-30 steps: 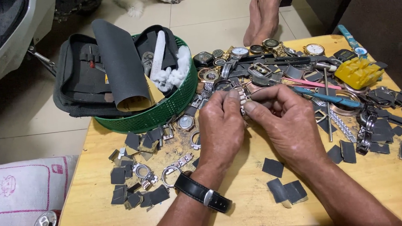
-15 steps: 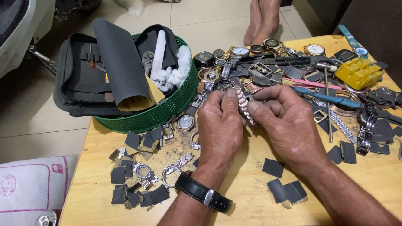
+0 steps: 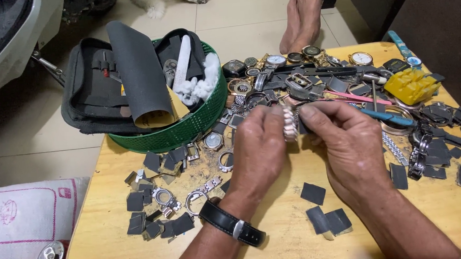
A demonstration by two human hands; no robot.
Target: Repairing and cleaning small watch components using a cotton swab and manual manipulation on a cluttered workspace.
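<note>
Both hands pinched a metal watch band [image 3: 289,124] btwn them: left hand [image 3: 258,149] & right hand [image 3: 343,144] fingers clamped on it, above wooden table [image 3: 279,233], near green basket [image 3: 188,129].

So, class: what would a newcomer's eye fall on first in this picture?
Two bare hands, left hand and right hand, meet at mid-table, pinching a silver metal link watch band. Behind them on the left stands a round green plastic basket; watch cases and small dark grey sandpaper squares litter the pale wooden table.
</note>
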